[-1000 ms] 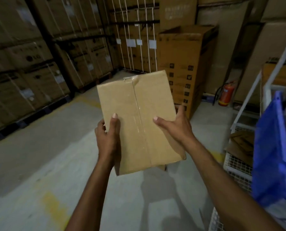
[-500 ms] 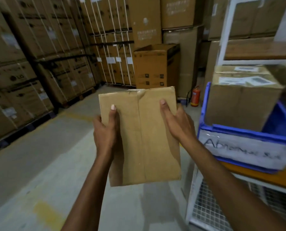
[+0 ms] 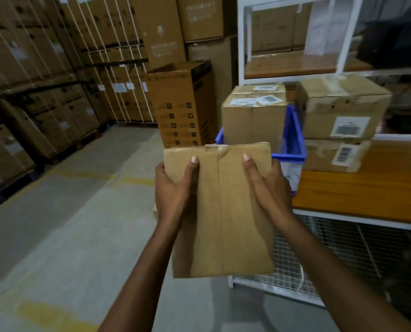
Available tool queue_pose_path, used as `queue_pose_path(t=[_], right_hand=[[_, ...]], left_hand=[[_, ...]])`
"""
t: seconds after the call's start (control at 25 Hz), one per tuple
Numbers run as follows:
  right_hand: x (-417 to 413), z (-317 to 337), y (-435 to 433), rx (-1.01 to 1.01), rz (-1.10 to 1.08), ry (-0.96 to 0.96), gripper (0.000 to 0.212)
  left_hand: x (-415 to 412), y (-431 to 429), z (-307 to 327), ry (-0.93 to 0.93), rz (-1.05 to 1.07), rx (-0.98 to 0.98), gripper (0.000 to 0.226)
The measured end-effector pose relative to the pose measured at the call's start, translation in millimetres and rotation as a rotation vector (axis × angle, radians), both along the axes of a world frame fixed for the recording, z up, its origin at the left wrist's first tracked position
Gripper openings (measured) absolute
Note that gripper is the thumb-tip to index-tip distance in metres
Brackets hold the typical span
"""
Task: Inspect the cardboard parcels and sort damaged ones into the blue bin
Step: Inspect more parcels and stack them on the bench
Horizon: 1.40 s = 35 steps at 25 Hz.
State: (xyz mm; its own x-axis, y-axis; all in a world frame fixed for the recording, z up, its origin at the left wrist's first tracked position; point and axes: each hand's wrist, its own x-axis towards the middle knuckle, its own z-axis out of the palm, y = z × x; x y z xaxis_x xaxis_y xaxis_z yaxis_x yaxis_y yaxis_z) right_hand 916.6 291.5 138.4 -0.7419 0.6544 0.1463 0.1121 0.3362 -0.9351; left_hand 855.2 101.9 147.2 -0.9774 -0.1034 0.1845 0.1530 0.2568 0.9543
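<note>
So, head view: flat brown taped cardboard parcel point(image 3: 233, 212) is held in mid-air, near the blue plastic bin point(image 3: 293, 140) on the orange wooden shelf point(image 3: 367, 188). Left hand point(image 3: 173, 195) and right hand point(image 3: 269, 188) each clamp a long side edge, thumbs on the top face, fingers hidden behind. It looks light, stiff and not slippery, so side-edge holds suit it.

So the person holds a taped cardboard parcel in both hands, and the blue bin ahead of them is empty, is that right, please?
Not quite: the blue bin is not empty; a labelled parcel stands in it, as the head view shows. The left hand and right hand do hold the taped parcel.
</note>
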Motion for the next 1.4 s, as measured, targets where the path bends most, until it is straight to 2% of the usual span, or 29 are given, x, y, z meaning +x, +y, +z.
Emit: queue_pose_path(t=[0.12,0.28,0.44,0.6,0.76,0.96,1.16,1.4], right_hand=[[50,-3,61,0.010,-0.064,0.056,0.051],[118,-2,147,0.070,-0.144,0.063,0.054],[145,22,220,0.171,-0.159,0.072,0.065],[145,30,277,0.165,-0.191,0.094,0.065],[133,16,312,0.117,-0.221,0.088,0.075],[116,5,342,0.113,-0.262,0.047,0.080],[90,-1,371,0.134,-0.271,0.024,0.077],[62,-9,405,0.142,-0.284,0.017,0.078]], left_hand=[[38,66,7,-0.004,-0.063,0.001,0.083],[98,154,-3,0.000,-0.112,0.031,0.083],[127,225,2,0.006,-0.150,0.100,0.086],[113,282,14,-0.002,-0.261,0.139,0.082],[83,324,11,-0.032,-0.377,0.169,0.082],[55,364,0,-0.007,-0.394,0.137,0.085],[31,390,-9,0.029,-0.414,0.059,0.104],[7,417,-12,0.066,-0.385,0.039,0.097]])
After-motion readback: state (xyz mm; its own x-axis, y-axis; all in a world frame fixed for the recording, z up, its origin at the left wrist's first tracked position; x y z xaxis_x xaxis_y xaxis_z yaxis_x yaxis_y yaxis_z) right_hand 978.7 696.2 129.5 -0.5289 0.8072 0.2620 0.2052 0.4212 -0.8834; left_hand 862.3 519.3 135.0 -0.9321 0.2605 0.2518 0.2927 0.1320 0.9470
